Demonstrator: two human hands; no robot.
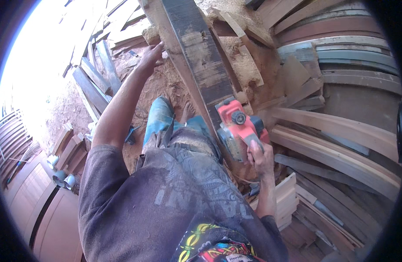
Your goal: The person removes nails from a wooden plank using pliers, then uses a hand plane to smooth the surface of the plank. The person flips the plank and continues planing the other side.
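My right hand [260,158] is wrapped round the rear handle of a red and black electric hand planer [237,121]. The planer is at the near end of the visible top of a long, thick plank [205,61], whose dark surface has paler, scraped patches. On the far left side of that plank, my left hand [152,56] reaches forward with its fingers apart and nothing held. Its fingertips are close to the plank's side; whether they touch it I cannot tell.
Sawdust and wood scraps [249,65] lie beyond the plank. Stacked boards [341,148] fill the right side. Loose offcuts [94,78] lie on the dirt floor at the left, and brown wooden panels [57,227] stand at the lower left.
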